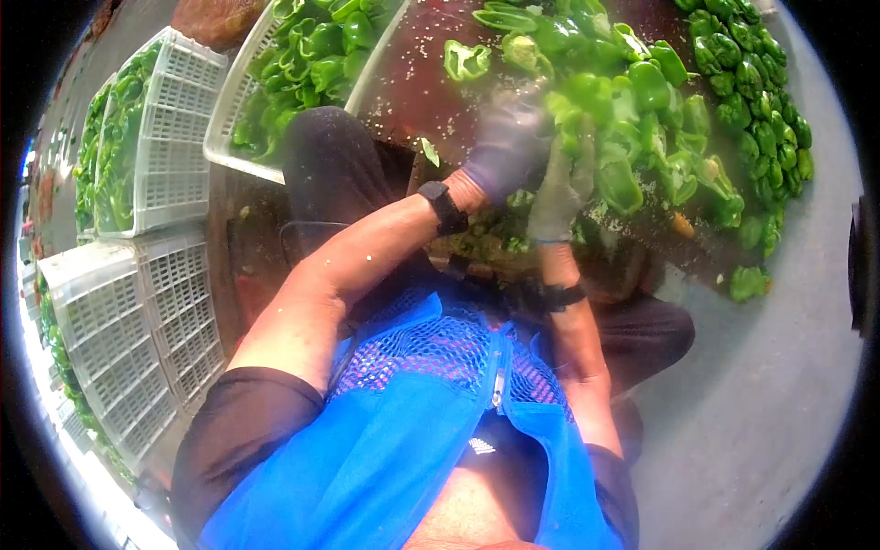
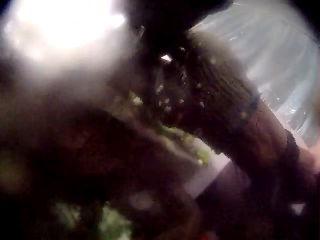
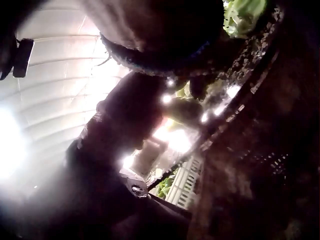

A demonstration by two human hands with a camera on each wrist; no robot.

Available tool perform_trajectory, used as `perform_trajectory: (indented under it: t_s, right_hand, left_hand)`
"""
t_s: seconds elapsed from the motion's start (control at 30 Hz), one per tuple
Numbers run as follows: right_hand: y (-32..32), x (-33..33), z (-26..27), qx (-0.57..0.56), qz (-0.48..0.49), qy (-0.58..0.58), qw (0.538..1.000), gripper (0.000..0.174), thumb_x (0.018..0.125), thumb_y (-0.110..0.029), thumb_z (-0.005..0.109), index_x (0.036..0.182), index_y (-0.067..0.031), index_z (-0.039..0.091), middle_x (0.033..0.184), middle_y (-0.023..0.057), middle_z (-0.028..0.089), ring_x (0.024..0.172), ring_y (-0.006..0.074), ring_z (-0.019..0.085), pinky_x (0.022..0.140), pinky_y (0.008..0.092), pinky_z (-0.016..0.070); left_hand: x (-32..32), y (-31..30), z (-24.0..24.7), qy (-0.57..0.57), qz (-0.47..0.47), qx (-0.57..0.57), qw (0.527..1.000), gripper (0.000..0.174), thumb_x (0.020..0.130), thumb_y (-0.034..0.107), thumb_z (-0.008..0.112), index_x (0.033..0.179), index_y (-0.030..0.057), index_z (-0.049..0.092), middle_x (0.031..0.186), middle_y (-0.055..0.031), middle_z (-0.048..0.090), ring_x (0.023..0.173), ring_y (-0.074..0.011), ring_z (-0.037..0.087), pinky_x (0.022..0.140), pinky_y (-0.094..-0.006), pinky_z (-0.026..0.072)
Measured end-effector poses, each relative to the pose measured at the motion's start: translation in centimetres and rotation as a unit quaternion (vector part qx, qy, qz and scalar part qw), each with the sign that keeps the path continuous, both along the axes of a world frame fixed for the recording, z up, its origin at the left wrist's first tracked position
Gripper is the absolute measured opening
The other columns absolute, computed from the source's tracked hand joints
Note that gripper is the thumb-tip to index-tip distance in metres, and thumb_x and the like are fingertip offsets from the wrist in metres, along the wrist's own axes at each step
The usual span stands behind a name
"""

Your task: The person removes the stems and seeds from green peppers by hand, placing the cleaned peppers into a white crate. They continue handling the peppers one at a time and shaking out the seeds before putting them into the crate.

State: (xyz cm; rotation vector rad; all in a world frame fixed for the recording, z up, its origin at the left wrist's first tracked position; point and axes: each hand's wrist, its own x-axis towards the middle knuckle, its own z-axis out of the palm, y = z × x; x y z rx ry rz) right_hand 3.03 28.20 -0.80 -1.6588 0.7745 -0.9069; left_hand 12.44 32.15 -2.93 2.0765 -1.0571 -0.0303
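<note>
My left hand (image 1: 513,137), in a dark bluish glove with a black watch (image 1: 443,206) at the wrist, is blurred over the table beside the pepper pile. Its fingers are bent and I cannot tell what is in them. Close beside it, my right hand (image 1: 561,188), in a pale grey glove, has its fingers up at a green bell pepper (image 1: 566,112), which it appears to grip. Cut green peppers (image 1: 619,179) lie right next to this hand. The right wrist view shows the left hand (image 3: 132,102) as a dark shape near a pale green pepper piece (image 3: 185,111).
Scattered seeds and an open pepper half (image 1: 466,60) lie on the dark red tabletop (image 1: 417,78). A white crate (image 1: 220,128) of cut peppers stands at the left knee, with more white crates (image 1: 179,119) farther left. Whole peppers (image 1: 756,119) are heaped at the right.
</note>
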Motion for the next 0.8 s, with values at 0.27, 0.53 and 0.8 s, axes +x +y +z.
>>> perform_trajectory:
  t_s: [0.27,0.53,0.8]
  right_hand:
    - [-0.1,0.3,0.9,0.007,0.029,0.001,1.0,0.045,0.094,-0.011,0.055,0.136,0.0024,0.045,0.14,0.0156,0.047,0.125,0.0223,0.047,0.105,0.0332,0.0368]
    - [-3.5,0.1,1.4,0.195,-0.014,-0.039,0.98,0.037,0.093,-0.009,0.055,0.13,-0.0066,0.051,0.131,0.0153,0.05,0.116,0.0289,0.053,0.089,0.0389,0.0507]
    - [-3.5,-1.3,0.9,-0.084,0.006,0.14,0.987,0.041,0.094,-0.017,0.057,0.133,-0.0061,0.048,0.132,0.0134,0.049,0.115,0.0287,0.053,0.09,0.0408,0.0518]
  left_hand:
    - [0.2,-0.7,0.4,0.195,0.024,0.013,0.98,0.037,0.083,0.027,0.068,0.113,0.0074,0.064,0.121,-0.0119,0.06,0.105,-0.0217,0.061,0.091,-0.0294,0.0478]
    - [0.4,1.4,4.0,0.313,-0.039,-0.163,0.935,0.02,0.084,0.014,0.065,0.09,-0.0049,0.066,0.13,-0.0172,0.054,0.106,-0.0181,0.059,0.085,-0.0269,0.0492]
    - [1.2,1.2,2.6,-0.037,0.019,-0.085,0.995,0.024,0.078,0.034,0.067,0.088,0.0126,0.067,0.093,-0.0098,0.063,0.091,-0.0269,0.058,0.082,-0.0415,0.049]
